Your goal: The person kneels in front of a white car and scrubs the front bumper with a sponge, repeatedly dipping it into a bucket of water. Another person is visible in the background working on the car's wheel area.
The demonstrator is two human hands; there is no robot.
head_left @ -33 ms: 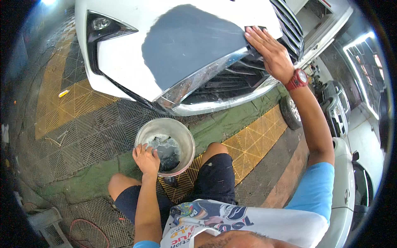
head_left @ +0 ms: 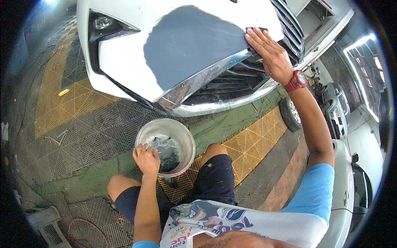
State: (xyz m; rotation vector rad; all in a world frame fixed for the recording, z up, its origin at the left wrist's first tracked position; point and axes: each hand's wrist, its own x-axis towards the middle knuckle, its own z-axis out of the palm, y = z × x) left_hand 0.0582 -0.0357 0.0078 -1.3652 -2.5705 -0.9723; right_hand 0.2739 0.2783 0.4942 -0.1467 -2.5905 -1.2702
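Observation:
My right hand (head_left: 271,53) lies flat on a white car bumper (head_left: 124,62), at the right edge of a large dull grey sanded patch (head_left: 190,45). It presses a dark sanding sheet (head_left: 257,29) that peeks out past the fingertips. A red watch (head_left: 295,80) is on that wrist. My left hand (head_left: 147,159) rests on the near rim of a round metal bowl (head_left: 184,138) on the floor between my knees. Its fingers are spread and reach into soapy water (head_left: 165,149); nothing shows in its grasp.
The bumper's chrome trim (head_left: 194,82) and black grille (head_left: 231,84) hang just above the bowl. Grey and yellow grid floor tiles (head_left: 74,107) lie around it. A white car (head_left: 347,177) stands close on my right, a grey plastic crate (head_left: 43,221) at lower left.

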